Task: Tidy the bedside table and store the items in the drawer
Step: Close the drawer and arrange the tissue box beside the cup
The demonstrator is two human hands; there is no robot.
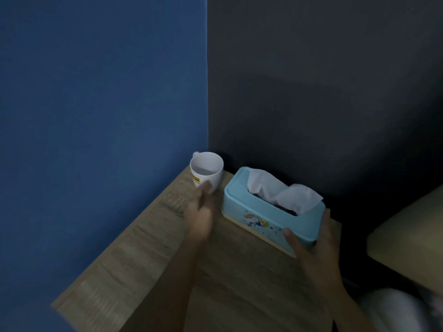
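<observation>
A light blue tissue box [261,212] with white tissue sticking out of its top lies on the wooden bedside table [148,259], near the back right. My right hand [311,250] grips the box's near right end, thumb on the front face and fingers round the end. A white mug [207,170] with a yellow label stands in the back corner. My left hand [200,212] is blurred, its fingers stretched toward the mug and reaching its lower side; whether they touch it I cannot tell. No drawer is in view.
A blue wall rises on the left [103,104] and a dark wall behind [311,80]. A beige cushion or mattress edge [407,236] sits to the right of the table, and some pale fabric [395,310] lies at the lower right.
</observation>
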